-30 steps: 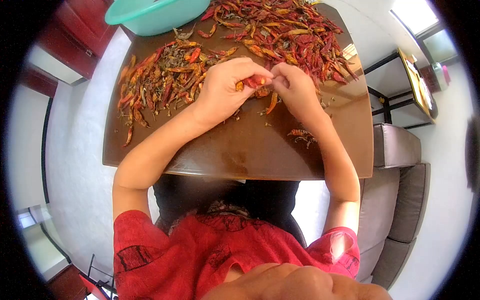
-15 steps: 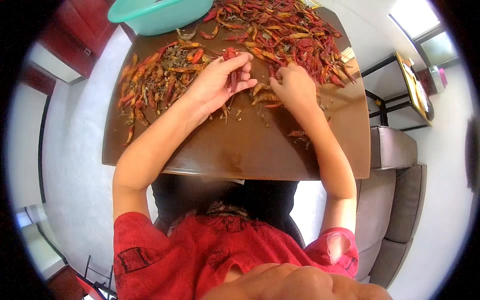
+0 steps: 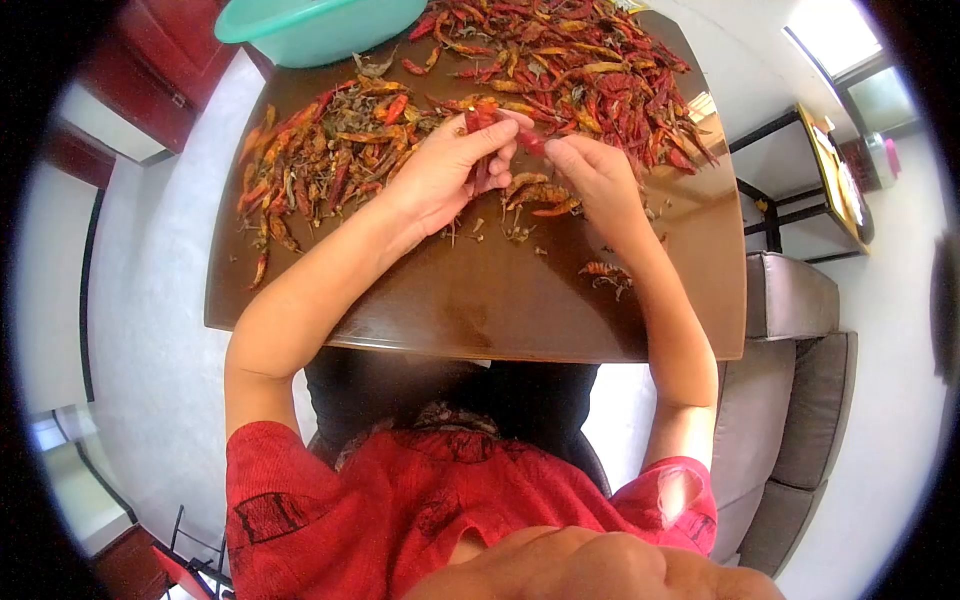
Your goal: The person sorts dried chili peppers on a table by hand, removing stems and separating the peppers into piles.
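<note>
My left hand [image 3: 455,170] is closed around red dried chili peppers [image 3: 482,122], whose ends show above and below its fingers. Close by on the right, my right hand [image 3: 595,180] pinches another red chili [image 3: 530,142] between thumb and fingers, near the left fingertips. Below and between the hands, a few yellowish-orange chilies [image 3: 540,193] lie on the brown table [image 3: 460,300]. A pile of dried chilies with stems [image 3: 335,150] spreads left of my left hand. The larger heap of red chilies [image 3: 600,85] lies beyond my right hand.
A turquoise basin [image 3: 320,38] stands at the table's far left. Small stem bits [image 3: 478,228] and a chili piece [image 3: 605,270] lie nearer the front edge. Right of the table are a grey sofa [image 3: 795,295] and a black-framed shelf [image 3: 835,180].
My right hand dipped to the table, leaving chilies there, and has now come up with a red chili beside my left hand. My left hand opened partly, then closed more around its red chilies.
</note>
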The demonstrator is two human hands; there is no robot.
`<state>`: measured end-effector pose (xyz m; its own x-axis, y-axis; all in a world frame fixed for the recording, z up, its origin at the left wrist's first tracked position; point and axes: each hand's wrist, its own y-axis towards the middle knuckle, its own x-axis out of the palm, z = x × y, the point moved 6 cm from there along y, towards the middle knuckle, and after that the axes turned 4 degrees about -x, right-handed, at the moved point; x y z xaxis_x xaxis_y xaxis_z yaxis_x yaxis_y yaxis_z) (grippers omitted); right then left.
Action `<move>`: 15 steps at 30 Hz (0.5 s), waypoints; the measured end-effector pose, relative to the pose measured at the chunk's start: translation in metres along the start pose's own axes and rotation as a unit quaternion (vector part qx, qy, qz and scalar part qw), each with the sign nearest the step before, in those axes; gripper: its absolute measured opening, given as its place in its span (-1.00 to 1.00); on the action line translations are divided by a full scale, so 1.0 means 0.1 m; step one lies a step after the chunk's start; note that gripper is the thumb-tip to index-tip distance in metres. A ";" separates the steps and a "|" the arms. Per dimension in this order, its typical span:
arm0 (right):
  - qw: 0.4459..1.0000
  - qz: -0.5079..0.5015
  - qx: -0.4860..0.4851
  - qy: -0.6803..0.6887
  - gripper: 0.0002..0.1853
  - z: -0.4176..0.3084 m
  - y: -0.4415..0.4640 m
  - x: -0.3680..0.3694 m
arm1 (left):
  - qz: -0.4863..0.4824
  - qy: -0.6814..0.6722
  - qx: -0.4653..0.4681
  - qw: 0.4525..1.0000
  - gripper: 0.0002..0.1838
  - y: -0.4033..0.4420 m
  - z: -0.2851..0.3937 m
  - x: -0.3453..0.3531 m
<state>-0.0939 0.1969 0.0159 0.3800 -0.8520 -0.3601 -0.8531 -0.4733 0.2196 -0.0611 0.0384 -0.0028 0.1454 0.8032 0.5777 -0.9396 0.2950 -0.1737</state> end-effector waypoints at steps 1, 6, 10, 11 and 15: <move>0.999 -0.029 0.031 0.027 -0.71 0.00 -0.01 0.03 | 0.000 0.000 -0.001 1.000 -0.76 0.00 0.01 0.00; 0.997 -0.035 0.028 0.060 -0.73 -0.13 -0.06 0.07 | 0.042 0.094 0.085 0.991 -0.78 -0.03 0.12 0.01; 0.998 -0.049 0.012 0.030 -0.76 -0.12 -0.04 0.05 | 0.053 0.200 0.134 0.969 -0.84 -0.10 0.20 0.09; 0.998 -0.048 0.013 0.030 -0.76 -0.09 -0.02 0.04 | 0.069 0.304 0.168 0.935 -0.87 -0.13 0.25 0.14; 0.980 -0.019 -0.072 -0.187 -0.75 -0.24 -0.01 -0.03 | 0.007 0.532 0.443 0.722 -0.78 -0.26 0.27 0.37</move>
<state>-0.0855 0.1948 0.0384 0.2300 -0.7049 -0.6710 -0.7716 -0.5523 0.3158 -0.0399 0.0463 0.0443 -0.1530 0.8842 -0.4414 -0.7046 0.2156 0.6761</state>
